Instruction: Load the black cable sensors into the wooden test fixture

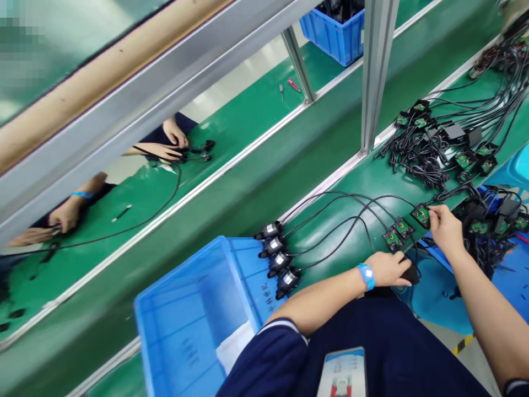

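Note:
My right hand [447,230] pinches the edge of a small green circuit board in a black housing [421,215], with a black cable running from it. My left hand [388,268], a blue band at its wrist, is closed on a dark box-shaped part [410,272], mostly covered by the fingers. Between the hands and the cables lie two more circuit boards [403,226] on the green bench [339,242]. Their cables lead left to several black cylindrical units with white labels [285,282], lined up beside the blue crate.
A blue crate [185,298] with white paper inside stands at left. Cabled boards and coiled cables [430,154] are heaped at far right, above another pile [491,226]. A metal post [377,77] rises behind the bench. Co-workers' hands [165,149] handle cables across the divider.

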`<action>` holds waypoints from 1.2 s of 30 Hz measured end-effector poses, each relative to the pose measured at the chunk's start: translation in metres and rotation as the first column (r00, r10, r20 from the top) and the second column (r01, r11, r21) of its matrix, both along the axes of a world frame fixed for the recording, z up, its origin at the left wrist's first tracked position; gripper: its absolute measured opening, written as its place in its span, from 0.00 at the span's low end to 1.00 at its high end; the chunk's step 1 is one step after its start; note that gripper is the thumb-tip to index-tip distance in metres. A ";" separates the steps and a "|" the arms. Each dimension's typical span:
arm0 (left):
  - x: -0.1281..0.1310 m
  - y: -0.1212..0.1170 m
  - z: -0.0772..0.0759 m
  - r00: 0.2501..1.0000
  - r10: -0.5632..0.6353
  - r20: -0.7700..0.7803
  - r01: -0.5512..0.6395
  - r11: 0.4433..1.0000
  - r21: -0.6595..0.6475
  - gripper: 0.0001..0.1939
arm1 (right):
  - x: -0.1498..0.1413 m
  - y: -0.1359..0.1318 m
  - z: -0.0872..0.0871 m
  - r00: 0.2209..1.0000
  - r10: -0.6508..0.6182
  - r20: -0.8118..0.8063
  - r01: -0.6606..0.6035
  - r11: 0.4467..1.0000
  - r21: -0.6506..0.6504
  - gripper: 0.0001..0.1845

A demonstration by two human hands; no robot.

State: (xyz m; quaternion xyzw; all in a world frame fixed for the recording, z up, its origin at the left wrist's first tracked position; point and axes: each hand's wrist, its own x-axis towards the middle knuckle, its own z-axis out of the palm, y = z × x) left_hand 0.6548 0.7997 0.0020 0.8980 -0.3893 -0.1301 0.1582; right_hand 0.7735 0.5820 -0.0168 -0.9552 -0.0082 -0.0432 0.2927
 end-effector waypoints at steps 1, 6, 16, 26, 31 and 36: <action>-0.010 0.008 0.000 0.994 0.061 -0.091 -0.060 0.998 0.014 0.34 | -0.011 0.003 0.017 1.000 0.005 0.000 -0.005 0.999 0.033 0.21; -0.021 0.015 -0.024 0.892 0.336 -0.302 -0.311 0.942 0.130 0.27 | -0.084 0.006 0.094 0.971 -0.013 -0.238 0.073 0.967 0.245 0.26; 0.047 0.060 -0.041 0.702 0.505 -0.502 -0.599 0.800 -0.035 0.22 | -0.171 0.061 0.022 0.905 0.421 0.057 -0.424 0.887 0.181 0.10; 0.008 0.102 -0.063 0.758 0.539 -0.367 -0.586 0.810 -0.018 0.23 | -0.154 0.092 -0.073 0.780 0.624 0.042 -0.596 0.762 -0.253 0.12; -0.089 0.145 -0.022 0.854 0.462 -0.241 -0.425 0.885 0.191 0.33 | -0.147 0.086 -0.075 0.785 0.617 0.045 -0.576 0.756 -0.312 0.14; -0.146 0.198 0.029 0.518 0.839 0.169 -0.768 0.368 0.525 0.44 | -0.144 0.088 -0.061 0.821 0.564 0.093 -0.511 0.797 -0.322 0.10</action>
